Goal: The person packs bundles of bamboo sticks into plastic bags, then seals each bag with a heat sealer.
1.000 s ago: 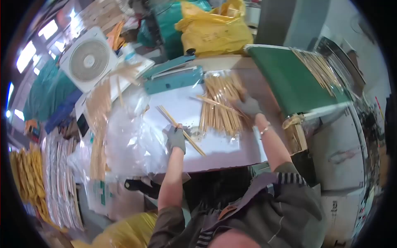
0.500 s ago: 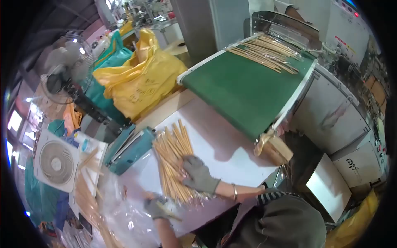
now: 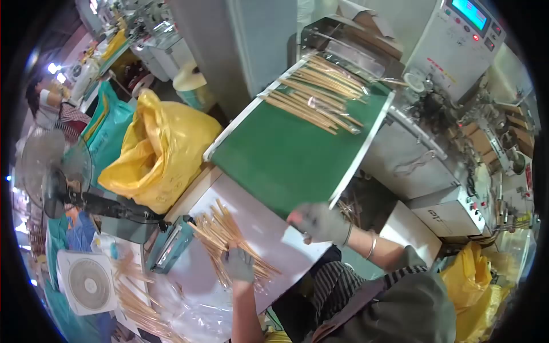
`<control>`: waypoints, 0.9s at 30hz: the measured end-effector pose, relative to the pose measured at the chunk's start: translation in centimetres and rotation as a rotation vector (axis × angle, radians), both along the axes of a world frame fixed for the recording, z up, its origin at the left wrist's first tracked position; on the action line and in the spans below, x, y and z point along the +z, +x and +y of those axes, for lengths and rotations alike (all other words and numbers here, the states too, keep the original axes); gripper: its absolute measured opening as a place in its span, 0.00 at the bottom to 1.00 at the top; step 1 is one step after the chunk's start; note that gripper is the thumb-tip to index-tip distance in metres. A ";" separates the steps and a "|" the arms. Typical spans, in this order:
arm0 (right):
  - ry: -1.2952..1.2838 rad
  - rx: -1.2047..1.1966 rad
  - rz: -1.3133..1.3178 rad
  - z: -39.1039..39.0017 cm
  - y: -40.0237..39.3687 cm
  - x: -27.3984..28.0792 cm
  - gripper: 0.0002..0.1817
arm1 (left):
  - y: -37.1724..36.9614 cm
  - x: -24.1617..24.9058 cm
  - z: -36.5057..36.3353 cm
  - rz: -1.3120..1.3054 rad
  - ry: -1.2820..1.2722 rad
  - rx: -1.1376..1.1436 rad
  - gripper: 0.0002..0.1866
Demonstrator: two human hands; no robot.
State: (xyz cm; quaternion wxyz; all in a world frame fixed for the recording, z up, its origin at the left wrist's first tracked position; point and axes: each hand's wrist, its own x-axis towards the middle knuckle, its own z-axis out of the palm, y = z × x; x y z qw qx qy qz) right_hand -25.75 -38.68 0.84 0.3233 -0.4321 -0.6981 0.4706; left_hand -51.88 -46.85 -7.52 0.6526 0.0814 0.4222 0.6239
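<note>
A pile of pale wooden chopsticks (image 3: pixel 220 230), with clear wrapping visible around its lower end, lies on the white tabletop (image 3: pixel 260 214). My left hand (image 3: pixel 237 264), in a grey glove with bare fingertips, is on the pile, its fingers closed around some chopsticks. To its right, my right hand (image 3: pixel 323 223), gloved the same way, is raised over the table near the lower end of the green conveyor belt (image 3: pixel 274 166). Motion blurs its fingers, and I cannot make out anything in them. More chopsticks in clear wrappers (image 3: pixel 320 94) lie across the belt's far end.
A teal box (image 3: pixel 171 246) stands left of the pile. Clear plastic bags (image 3: pixel 197 314) and more sticks (image 3: pixel 137 306) lie at the lower left. Beyond are a yellow sack (image 3: pixel 163 151), a black fan (image 3: pixel 57 191) and a white box fan (image 3: pixel 88 283). Machine cabinets (image 3: pixel 400 151) stand right.
My right hand has left the pile and moved right, toward the belt. My left hand has moved up onto the pile, which looks smaller. Wrapped chopsticks on the belt have spread nearer; the view has turned.
</note>
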 end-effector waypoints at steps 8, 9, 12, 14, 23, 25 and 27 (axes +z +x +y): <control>-0.016 -0.688 -0.293 21.1 23.9 -2.6 0.16 | 11.5 4.9 14.4 0.191 -0.368 0.162 0.09; 0.161 -0.719 -0.567 23.6 26.2 -2.8 0.18 | 13.0 4.7 16.3 0.180 -0.395 0.171 0.09; 0.103 -0.659 -0.941 29.5 29.9 -3.0 0.22 | 17.8 2.5 22.4 0.322 -0.384 0.136 0.10; 0.264 -0.653 -1.040 32.6 31.8 -5.6 0.29 | 20.5 1.1 25.7 0.395 -0.357 0.091 0.11; 0.514 -0.651 -0.827 40.9 31.1 -6.3 0.35 | 20.6 0.3 28.2 0.545 -0.326 -0.057 0.11; 0.396 -0.606 -0.595 42.7 29.8 -7.2 0.33 | 20.5 0.2 28.0 0.550 -0.334 -0.090 0.13; 0.147 -0.564 -0.685 44.5 28.4 -8.8 0.28 | 20.7 0.5 28.2 0.586 -0.391 -0.085 0.14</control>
